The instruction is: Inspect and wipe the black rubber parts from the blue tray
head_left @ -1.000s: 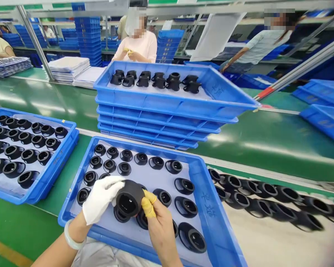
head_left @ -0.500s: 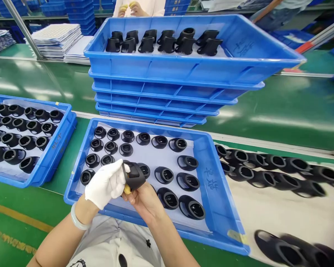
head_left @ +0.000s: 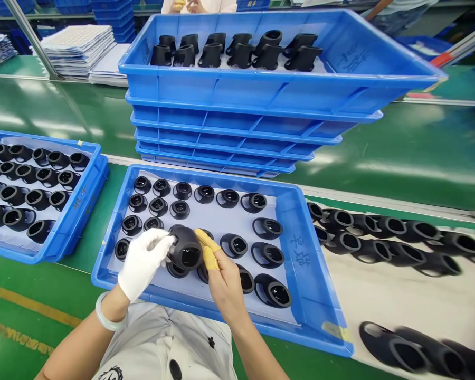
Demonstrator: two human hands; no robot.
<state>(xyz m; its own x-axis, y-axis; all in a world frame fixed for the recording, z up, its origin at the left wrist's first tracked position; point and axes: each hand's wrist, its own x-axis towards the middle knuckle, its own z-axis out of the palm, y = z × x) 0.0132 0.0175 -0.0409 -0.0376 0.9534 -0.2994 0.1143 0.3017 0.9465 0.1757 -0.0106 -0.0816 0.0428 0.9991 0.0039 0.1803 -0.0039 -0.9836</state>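
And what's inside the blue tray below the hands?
Rows of black parts on a pale sheet; the held part, left hand and right hand hide what's directly beneath.

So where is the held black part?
Head view, left of centre: the black part is held between left hand and right hand over the nearest blue tray.
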